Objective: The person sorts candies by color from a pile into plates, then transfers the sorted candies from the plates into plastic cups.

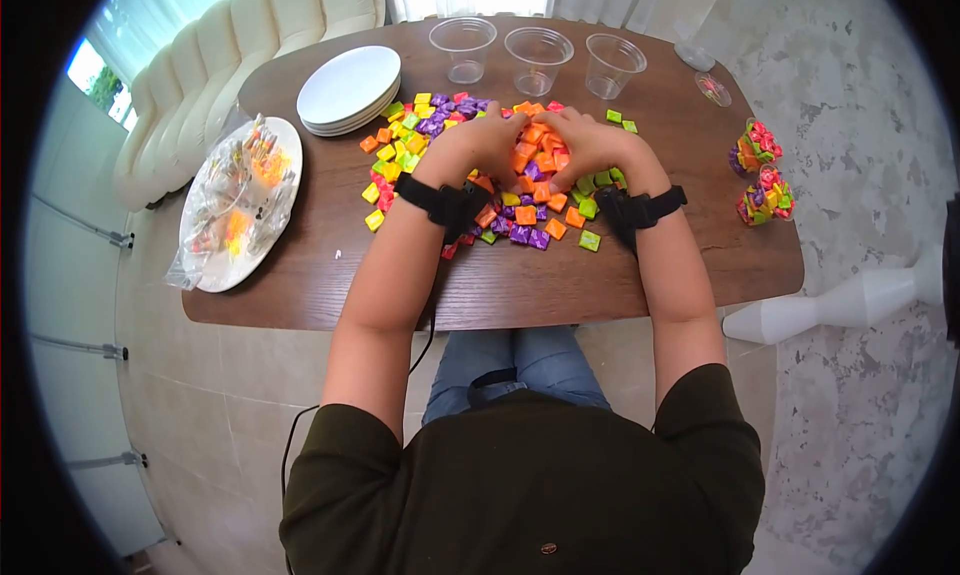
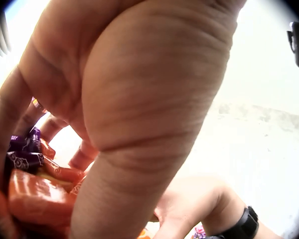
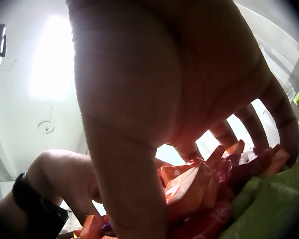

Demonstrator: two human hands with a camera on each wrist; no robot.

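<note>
Small wrapped candies in orange, purple, yellow, green and red (image 1: pixel 520 235) lie in a loose pile at mid-table. My left hand (image 1: pixel 478 147) cups the pile's left side; my right hand (image 1: pixel 600 147) curves round its right side, with orange candies (image 1: pixel 525 153) between them. In the left wrist view, the thumb and fingers of my left hand (image 2: pixel 144 84) curl around orange candies (image 2: pixel 37 199) and purple ones. The right wrist view has the bent fingers of my right hand (image 3: pixel 134 74) around orange and red candies (image 3: pixel 189 186); some fingertips are hidden.
Three clear cups (image 1: pixel 537 60) stand along the far edge, beside stacked white plates (image 1: pixel 350 85). An oval plate (image 1: pixel 210 275) with plastic-bagged items is at the left. Two candy-filled cups (image 1: pixel 767 200) stand at the right edge, and a clear lid-like piece (image 1: pixel 713 89) lies behind them.
</note>
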